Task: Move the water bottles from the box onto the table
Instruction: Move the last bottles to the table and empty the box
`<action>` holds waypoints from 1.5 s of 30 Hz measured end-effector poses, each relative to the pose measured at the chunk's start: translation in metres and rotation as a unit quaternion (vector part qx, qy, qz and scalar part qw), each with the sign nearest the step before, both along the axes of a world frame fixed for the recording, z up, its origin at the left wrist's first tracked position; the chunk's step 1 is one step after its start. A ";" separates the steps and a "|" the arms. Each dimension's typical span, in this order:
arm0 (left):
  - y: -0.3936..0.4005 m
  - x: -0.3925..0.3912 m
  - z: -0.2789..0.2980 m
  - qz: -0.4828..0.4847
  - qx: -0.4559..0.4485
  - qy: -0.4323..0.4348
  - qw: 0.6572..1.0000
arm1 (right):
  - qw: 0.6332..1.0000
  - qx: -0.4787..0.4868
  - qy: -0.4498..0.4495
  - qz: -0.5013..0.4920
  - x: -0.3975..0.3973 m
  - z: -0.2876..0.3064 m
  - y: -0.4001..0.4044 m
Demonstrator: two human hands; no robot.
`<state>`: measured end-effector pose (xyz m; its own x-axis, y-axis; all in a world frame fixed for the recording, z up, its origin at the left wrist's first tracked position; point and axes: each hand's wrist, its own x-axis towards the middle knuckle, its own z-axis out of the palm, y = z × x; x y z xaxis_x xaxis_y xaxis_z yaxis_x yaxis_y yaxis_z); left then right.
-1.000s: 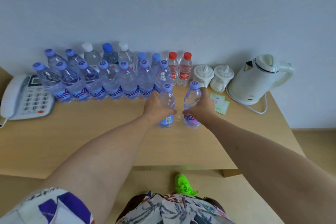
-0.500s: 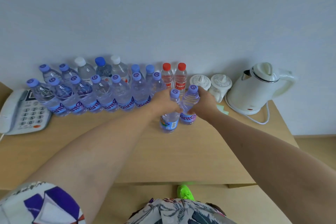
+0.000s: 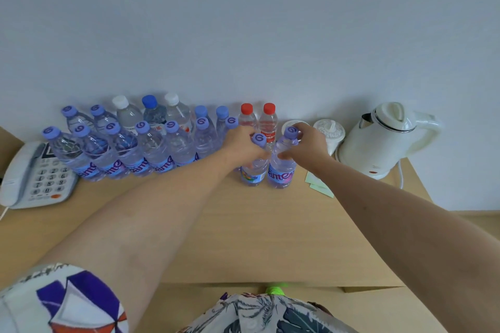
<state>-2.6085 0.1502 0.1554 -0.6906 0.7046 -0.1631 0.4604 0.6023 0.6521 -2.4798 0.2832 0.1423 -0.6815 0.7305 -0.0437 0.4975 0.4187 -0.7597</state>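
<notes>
Clear plastic, full of water: both bottles look heavy enough to stand steady, yet thin-walled, so a hard squeeze would likely dent them (the ribbed shoulder below the cap seems the firmest place to hold). Nearest, the bare bench stretches in front of the hands. The left hand is wrapped round the upper body of the left bottle, and the right hand is curled round the neck of the right bottle; both bottles stand upright on the bench, just beside each other. Left of the left hand runs the row of bottles already set down. Beyond the hands stand two red-capped bottles; right of the right hand, a kettle. No box is in view.
</notes>
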 end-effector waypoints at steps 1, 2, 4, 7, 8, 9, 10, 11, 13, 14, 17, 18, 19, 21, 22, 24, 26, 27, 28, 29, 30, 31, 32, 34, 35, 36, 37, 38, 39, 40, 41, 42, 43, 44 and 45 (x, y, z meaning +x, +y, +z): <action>0.001 -0.001 0.004 -0.001 0.012 -0.002 1.000 | 1.000 0.004 -0.002 0.002 -0.001 0.000 0.000; 0.003 -0.004 0.008 -0.004 0.018 0.004 1.000 | 1.000 0.008 -0.006 0.005 -0.002 0.001 0.000; 0.006 -0.008 0.014 -0.006 0.012 0.033 0.999 | 1.000 0.013 -0.012 0.011 -0.004 0.001 -0.001; 0.008 -0.007 0.014 0.018 0.012 0.058 0.998 | 1.000 0.015 -0.013 0.021 -0.006 0.002 -0.002; 0.009 -0.006 0.013 0.024 0.013 0.064 0.998 | 1.000 0.015 -0.012 0.024 -0.006 0.002 -0.001; 0.010 -0.004 0.012 0.029 0.015 0.071 0.997 | 1.000 0.014 -0.010 0.025 -0.005 0.002 0.000; 0.012 -0.002 0.012 0.035 0.016 0.078 0.996 | 1.000 0.012 -0.009 0.025 -0.005 0.001 0.001; 0.013 0.000 0.012 0.044 0.018 0.082 0.995 | 1.000 0.011 -0.008 0.025 -0.004 0.001 0.002; 0.017 0.002 0.011 0.064 0.022 0.087 0.994 | 0.999 0.013 -0.008 0.030 -0.004 0.000 0.005; 0.020 0.003 0.011 0.071 0.024 0.089 0.993 | 0.999 0.017 -0.009 0.036 -0.003 -0.001 0.006; 0.027 0.005 0.008 0.091 0.033 0.088 0.991 | 0.997 0.036 -0.025 0.061 -0.002 -0.001 0.006; 0.029 0.005 0.006 0.092 0.032 0.090 0.991 | 0.997 0.039 -0.032 0.067 -0.001 0.000 0.006; 0.031 0.004 0.006 0.090 0.028 0.094 0.991 | 0.996 0.038 -0.036 0.070 -0.001 0.001 0.007; 0.034 0.000 0.006 0.070 0.012 0.100 0.992 | 0.996 0.030 -0.043 0.074 -0.001 0.003 0.009; 0.035 -0.003 0.008 0.055 0.005 0.101 0.993 | 0.996 0.026 -0.045 0.076 -0.001 0.004 0.010; 0.035 -0.008 0.014 0.014 -0.011 0.104 0.994 | 0.996 0.026 -0.043 0.080 -0.001 0.004 0.011; 0.035 -0.012 0.018 -0.026 -0.020 0.128 0.991 | 0.996 0.029 -0.038 0.076 -0.002 0.003 0.010; 0.035 -0.013 0.019 -0.034 -0.024 0.142 0.989 | 0.996 0.029 -0.037 0.076 -0.002 0.003 0.010; 0.036 -0.014 0.020 -0.033 -0.028 0.154 0.987 | 0.996 0.028 -0.038 0.076 -0.002 0.002 0.009; 0.037 -0.013 0.021 -0.029 -0.035 0.163 0.986 | 0.996 0.028 -0.039 0.078 -0.002 0.002 0.009; 0.037 -0.012 0.022 -0.024 -0.042 0.170 0.984 | 0.996 0.027 -0.041 0.079 -0.002 0.002 0.010; 0.038 -0.011 0.023 -0.020 -0.044 0.174 0.983 | 0.996 0.025 -0.042 0.080 -0.002 0.003 0.010; 0.038 -0.010 0.022 -0.019 -0.041 0.177 0.983 | 0.996 0.022 -0.040 0.080 -0.001 0.003 0.011; 0.040 -0.007 0.021 -0.018 -0.032 0.183 0.983 | 0.996 0.018 -0.035 0.078 -0.001 0.002 0.011; 0.040 -0.006 0.021 -0.015 -0.032 0.188 0.982 | 0.996 0.016 -0.033 0.077 -0.001 0.002 0.011; 0.041 -0.005 0.020 -0.012 -0.035 0.194 0.980 | 0.997 0.016 -0.031 0.075 -0.002 0.001 0.010; 0.042 -0.006 0.018 -0.008 -0.038 0.201 0.979 | 0.997 0.017 -0.030 0.075 -0.002 0.001 0.010; 0.043 -0.006 0.017 -0.001 -0.039 0.205 0.978 | 0.997 0.019 -0.029 0.075 -0.002 0.000 0.010; 0.043 -0.007 0.015 0.006 -0.034 0.204 0.978 | 0.996 0.020 -0.029 0.076 -0.001 0.000 0.010; 0.043 -0.009 0.013 0.013 -0.034 0.200 0.979 | 0.996 0.020 -0.029 0.077 -0.001 -0.001 0.010; 0.042 -0.009 0.013 0.012 -0.031 0.196 0.980 | 0.997 0.020 -0.027 0.076 -0.001 -0.001 0.011; 0.042 -0.009 0.014 -0.001 -0.031 0.194 0.981 | 0.997 0.018 -0.026 0.075 -0.001 -0.002 0.011; 0.041 -0.008 0.015 -0.025 -0.033 0.192 0.981 | 0.997 0.016 -0.025 0.075 -0.001 -0.002 0.012; 0.041 -0.008 0.016 -0.054 -0.033 0.190 0.980 | 0.997 0.015 -0.025 0.075 -0.001 -0.002 0.012; 0.040 -0.009 0.017 -0.082 -0.038 0.192 0.977 | 0.997 0.017 -0.025 0.077 -0.001 -0.002 0.012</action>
<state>-2.6173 0.1899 0.1726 -0.5899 0.8069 0.0288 0.7568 0.5401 0.3682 -2.4811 0.2951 0.1403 -0.7827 0.6197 -0.0573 0.4623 0.5174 -0.7201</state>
